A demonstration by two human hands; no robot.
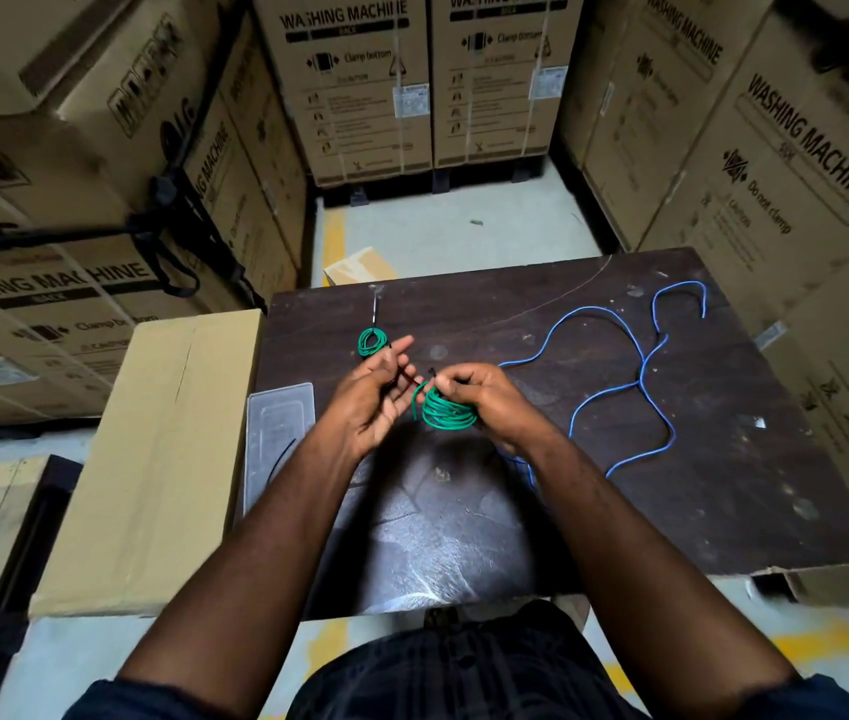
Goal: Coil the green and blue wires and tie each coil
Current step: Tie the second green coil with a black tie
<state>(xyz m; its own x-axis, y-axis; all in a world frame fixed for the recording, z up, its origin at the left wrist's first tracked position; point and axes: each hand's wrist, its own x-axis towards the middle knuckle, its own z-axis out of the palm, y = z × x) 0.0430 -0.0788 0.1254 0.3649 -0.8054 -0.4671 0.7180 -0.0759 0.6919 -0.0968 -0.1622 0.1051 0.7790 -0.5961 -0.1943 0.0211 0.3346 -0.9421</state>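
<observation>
Slack is the danger: my right hand (487, 402) pinches the green coil (451, 414) above the tabletop (723, 459), my left hand (375, 405) seems to pinch the dark tie (408, 377); a loosened grip could let loops spring apart.

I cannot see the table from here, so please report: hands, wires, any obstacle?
Right hand grips green coil; left hand pinches thin tie at it. Blue wire loose, uncoiled on table. Nothing in the way.
</observation>
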